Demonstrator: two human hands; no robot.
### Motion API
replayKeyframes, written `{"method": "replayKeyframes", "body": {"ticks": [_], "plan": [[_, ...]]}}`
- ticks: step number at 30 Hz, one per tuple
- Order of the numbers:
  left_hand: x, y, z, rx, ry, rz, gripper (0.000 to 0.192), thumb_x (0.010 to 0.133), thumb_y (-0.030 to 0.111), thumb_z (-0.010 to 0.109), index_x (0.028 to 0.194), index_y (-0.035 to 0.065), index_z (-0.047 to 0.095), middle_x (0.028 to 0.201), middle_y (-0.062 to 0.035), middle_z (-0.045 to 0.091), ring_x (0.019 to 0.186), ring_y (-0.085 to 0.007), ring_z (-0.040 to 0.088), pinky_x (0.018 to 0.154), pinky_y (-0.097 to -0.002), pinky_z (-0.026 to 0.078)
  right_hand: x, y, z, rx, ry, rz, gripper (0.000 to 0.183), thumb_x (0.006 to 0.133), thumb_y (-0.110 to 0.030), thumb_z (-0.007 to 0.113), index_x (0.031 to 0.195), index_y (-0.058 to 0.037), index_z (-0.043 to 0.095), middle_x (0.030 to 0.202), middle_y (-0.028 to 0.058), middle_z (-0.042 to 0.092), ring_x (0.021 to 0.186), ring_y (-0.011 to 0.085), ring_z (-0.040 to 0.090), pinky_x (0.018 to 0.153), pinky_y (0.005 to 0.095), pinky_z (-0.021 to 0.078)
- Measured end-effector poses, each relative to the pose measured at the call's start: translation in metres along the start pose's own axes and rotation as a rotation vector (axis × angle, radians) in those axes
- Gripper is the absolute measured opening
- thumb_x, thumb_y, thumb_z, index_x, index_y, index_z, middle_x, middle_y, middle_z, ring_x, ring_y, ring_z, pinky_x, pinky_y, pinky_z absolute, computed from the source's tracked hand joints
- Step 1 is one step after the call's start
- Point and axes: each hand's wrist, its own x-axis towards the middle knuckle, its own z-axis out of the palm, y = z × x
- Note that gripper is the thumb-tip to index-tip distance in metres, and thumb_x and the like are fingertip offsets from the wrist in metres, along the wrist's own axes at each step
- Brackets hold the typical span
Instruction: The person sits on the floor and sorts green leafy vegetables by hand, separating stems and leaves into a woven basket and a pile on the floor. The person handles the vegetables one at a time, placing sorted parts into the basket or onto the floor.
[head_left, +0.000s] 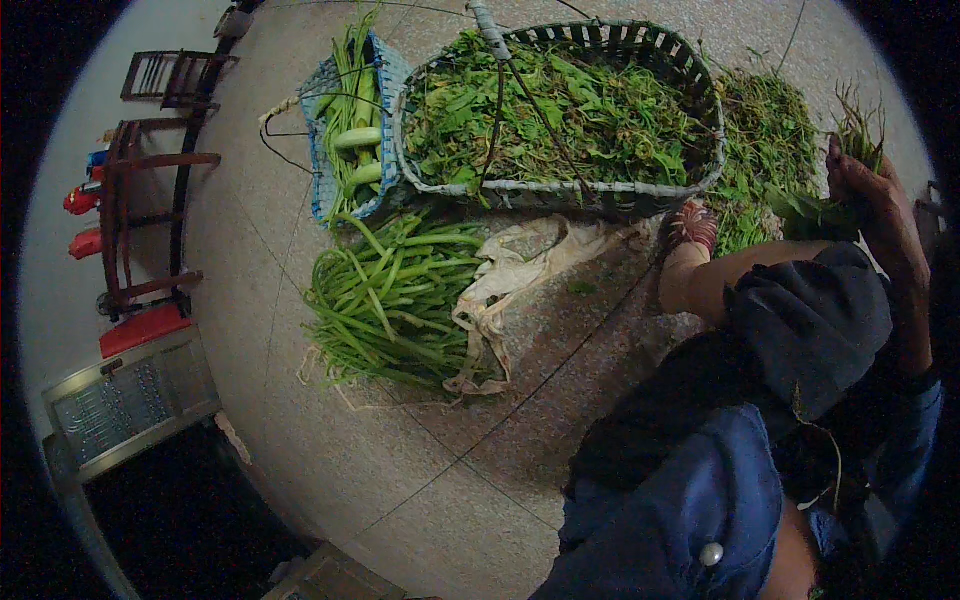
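Note:
At the right edge, my right hand (879, 199) is closed around a bunch of leafy plants (861, 135) with thin roots pointing up. Broad green leaves hang below the fist. My left hand is out of view; only a rolled blue sleeve (675, 502) and a bit of bare forearm show at the bottom. Beside my sandalled foot (690, 227) lies a heap of small greens (765, 135). Left of it stands a large woven basket (600, 187) filled with loose, partly wilted greens (555, 112).
A blue woven basket (390, 127) holds pale green gourds (358, 138) and long stalks. Green stalks (390, 300) lie on the floor against a crumpled cream cloth or bag (517, 262). Wooden furniture (142, 217) and a framed glass panel (112, 405) are at the left.

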Motion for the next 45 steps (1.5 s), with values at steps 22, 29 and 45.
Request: {"method": "replayKeyframes", "body": {"ticks": [22,29,45], "plan": [[0.124,0.005,-0.015,0.317,0.123,-0.104,0.014,0.083,0.007,0.057,0.095,0.0003,0.059,0.083,-0.0052,0.06,0.072,-0.0111,0.056,0.067,-0.0245,0.047,0.002,-0.026,-0.026,0.316,-0.047,-0.166,0.021,0.088,-0.018,0.057,0.097,0.0009,0.058,0.083,0.0029,0.062,0.076,0.0114,0.059,0.072,0.024,0.046],[0.163,-0.101,-0.077,0.984,0.288,-0.128,0.016,0.077,0.006,0.059,0.093,0.0039,0.064,0.08,-0.0063,0.059,0.068,-0.0168,0.056,0.063,-0.0289,0.045,0.01,-0.028,-0.028,0.422,-0.062,-0.146,0.02,0.087,-0.016,0.056,0.096,0.0022,0.059,0.079,0.0023,0.06,0.072,0.01,0.056,0.067,0.0241,0.0449],[0.212,-0.11,-0.113,1.527,0.206,0.044,0.052,0.071,0.01,0.067,0.121,0.0089,0.055,0.112,-0.018,0.056,0.101,-0.0328,0.055,0.089,-0.0404,0.043,0.023,-0.027,-0.042,0.355,-0.062,-0.106,0.023,0.087,-0.017,0.057,0.098,0.0029,0.058,0.077,0.0011,0.057,0.068,0.0088,0.053,0.065,0.0215,0.0435]]}}
